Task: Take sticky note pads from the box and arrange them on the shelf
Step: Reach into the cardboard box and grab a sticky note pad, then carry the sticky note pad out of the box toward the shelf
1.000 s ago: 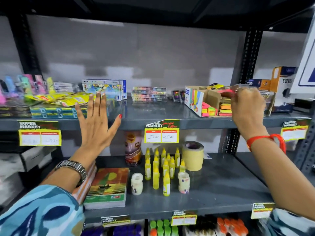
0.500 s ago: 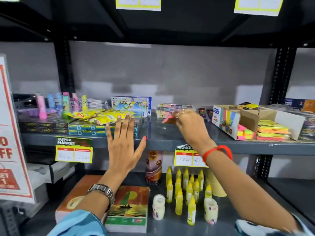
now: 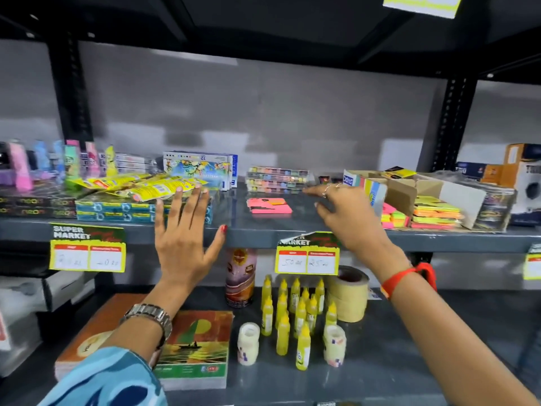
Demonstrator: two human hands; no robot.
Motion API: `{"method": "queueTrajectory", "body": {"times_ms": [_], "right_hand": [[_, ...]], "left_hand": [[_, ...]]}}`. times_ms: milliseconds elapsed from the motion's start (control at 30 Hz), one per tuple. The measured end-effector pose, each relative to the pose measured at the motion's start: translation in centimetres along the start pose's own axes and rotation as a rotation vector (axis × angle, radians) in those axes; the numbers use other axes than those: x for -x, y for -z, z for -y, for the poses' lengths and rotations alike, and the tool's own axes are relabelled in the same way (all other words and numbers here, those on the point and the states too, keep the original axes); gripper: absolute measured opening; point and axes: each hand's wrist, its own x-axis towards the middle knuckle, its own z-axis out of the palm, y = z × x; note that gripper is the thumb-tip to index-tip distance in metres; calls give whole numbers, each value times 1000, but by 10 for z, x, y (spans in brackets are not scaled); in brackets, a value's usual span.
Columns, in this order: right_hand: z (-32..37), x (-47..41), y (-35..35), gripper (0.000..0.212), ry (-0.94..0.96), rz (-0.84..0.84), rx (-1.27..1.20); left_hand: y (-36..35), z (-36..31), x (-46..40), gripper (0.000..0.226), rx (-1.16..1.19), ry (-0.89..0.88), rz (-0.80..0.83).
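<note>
The grey shelf (image 3: 263, 230) carries everything: at its right end the open cardboard box (image 3: 424, 191) of neon pads; toward its middle the pink sticky note pad (image 3: 269, 206), lying flat. Right hand (image 3: 348, 221) hovers beside it, fingers spread, empty; left hand (image 3: 181, 244) splayed against the shelf's front edge.

The grey shelf (image 3: 292, 230) carried a pink pad (image 3: 269, 207) lying flat near its middle, an open box (image 3: 456, 197) of pads to the right, stacked packs (image 3: 276, 178) behind, and blue packets (image 3: 117, 210) to the left. The lower shelf (image 3: 395, 361) held glue bottles (image 3: 292, 312), a tape roll (image 3: 348, 294) and a book (image 3: 196, 347).
</note>
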Motion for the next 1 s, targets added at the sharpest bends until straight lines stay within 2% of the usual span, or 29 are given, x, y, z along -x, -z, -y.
{"method": "queueTrajectory", "body": {"times_ms": [133,233,300,400,467,567,633,867,933,1000], "right_hand": [[-26,20,28,24,-109,-235,77],[-40,25,38,33,-164,-342,66],[-49,32,44,37,-229,-378,144],[-66,41,53,38,-403,-282,250],[-76,47,55,28,-468,-160,307],[-85,53,59,12,-468,19,466],[-89,57,62,7,-426,21,531],[-98,56,74,10,-345,-142,519],[-95,55,75,14,-350,-323,460],[-87,52,73,18,-266,-539,416]], "left_hand": [[-2,-2,2,64,10,5,-16],[-1,-2,1,63,14,11,-30],[0,-2,1,63,15,11,-27],[0,-2,1,63,6,13,-14],[1,-1,1,63,2,16,-10],[1,-2,1,62,-1,17,-4],[1,-3,0,62,-1,17,2],[6,-3,-1,62,2,25,27],[6,-2,-1,62,-5,25,29],[5,-3,-1,62,-4,28,27]]}}
